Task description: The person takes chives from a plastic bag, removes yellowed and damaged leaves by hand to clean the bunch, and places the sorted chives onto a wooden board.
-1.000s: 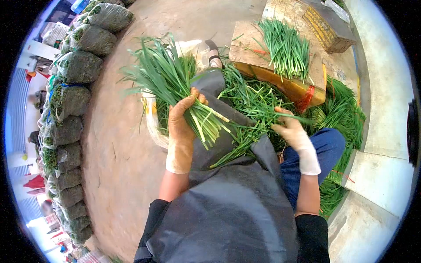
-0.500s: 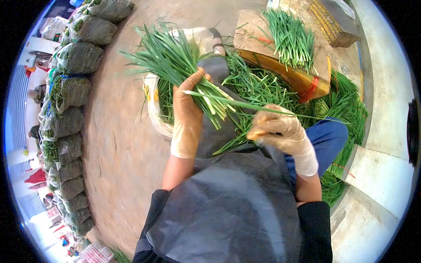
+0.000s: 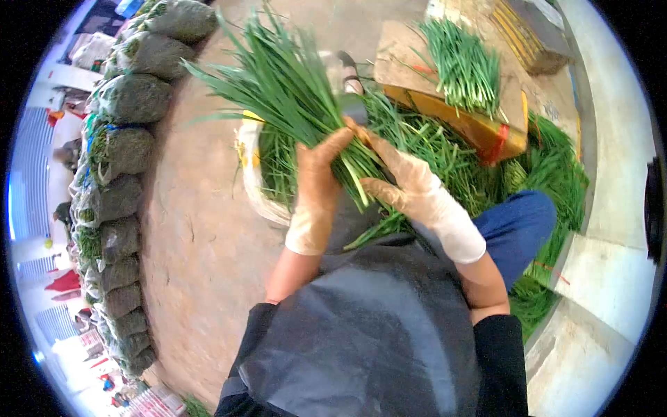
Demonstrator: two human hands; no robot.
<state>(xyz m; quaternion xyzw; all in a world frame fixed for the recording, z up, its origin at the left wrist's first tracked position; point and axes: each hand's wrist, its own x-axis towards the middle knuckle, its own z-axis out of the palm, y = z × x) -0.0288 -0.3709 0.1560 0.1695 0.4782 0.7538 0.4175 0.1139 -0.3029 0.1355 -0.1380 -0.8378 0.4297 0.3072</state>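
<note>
A bunch of long green stalks [image 3: 285, 90] is gripped in my left hand [image 3: 319, 177], its leaves fanning to the upper left and its pale ends pointing down to the right. My right hand [image 3: 410, 182], in a thin glove, touches the bunch near its pale ends, fingers around them and thumb below. Loose stalks [image 3: 445, 156] are heaped beyond my right hand. A pile of stalks [image 3: 462, 66] lies on a cardboard-topped box [image 3: 399, 59].
Filled bags [image 3: 135, 97] line the left side of the floor [image 3: 201, 208]. An open bag of greens [image 3: 267, 198] stands beside my left wrist. More greens [image 3: 556, 167] lie at the right, near a low wall [image 3: 615, 153]. A yellow-striped block [image 3: 531, 38] sits at the upper right.
My right hand has moved left from the loose heap to the bunch, and the single stalk it carried is no longer separate. My left hand and the bunch have shifted slightly.
</note>
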